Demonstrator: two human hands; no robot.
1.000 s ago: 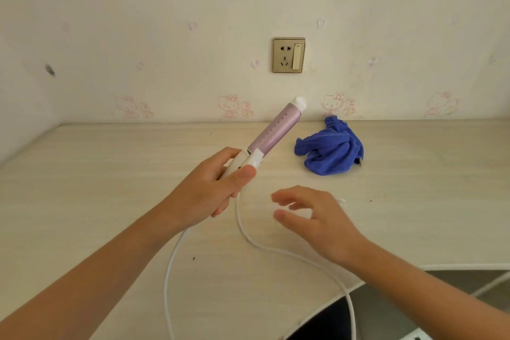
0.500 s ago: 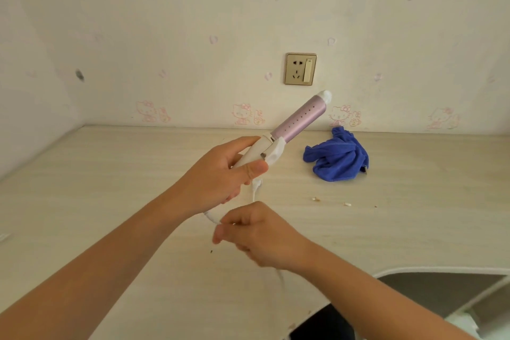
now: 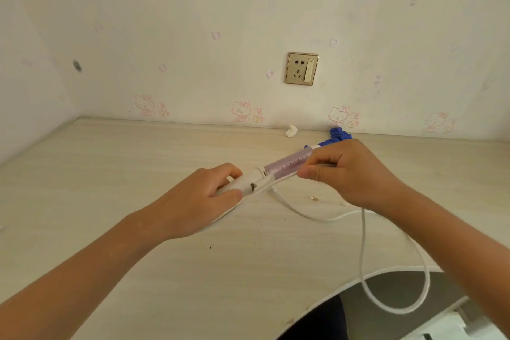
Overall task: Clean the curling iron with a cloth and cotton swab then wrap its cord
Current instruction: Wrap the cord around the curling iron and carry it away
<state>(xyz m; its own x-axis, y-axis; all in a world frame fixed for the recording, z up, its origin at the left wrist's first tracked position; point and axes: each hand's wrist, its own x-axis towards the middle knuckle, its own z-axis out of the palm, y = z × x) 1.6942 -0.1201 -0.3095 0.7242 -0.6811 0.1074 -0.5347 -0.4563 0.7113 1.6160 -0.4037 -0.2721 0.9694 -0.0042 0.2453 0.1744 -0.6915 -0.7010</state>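
the left hand (image 3: 198,199) is curled round the white handle of the purple-barrelled curling iron (image 3: 287,164), held low over the middle of the pale wood-grain desk (image 3: 110,174), its tip aimed toward the back edge. the right hand (image 3: 350,171) pinches the white cord (image 3: 362,243) against the barrel, so wrapping looks barely begun: one run lies along the iron, and a long loop hangs off the curved front edge. wiping seems finished, judging by the crumpled blue cloth (image 3: 339,134) by the back edge, half hidden behind the right hand. a small white wad (image 3: 291,130) lies there too; no swab is visible. above, a gold wall socket (image 3: 301,68) is set in pale wallpaper printed with pink cartoon cats.
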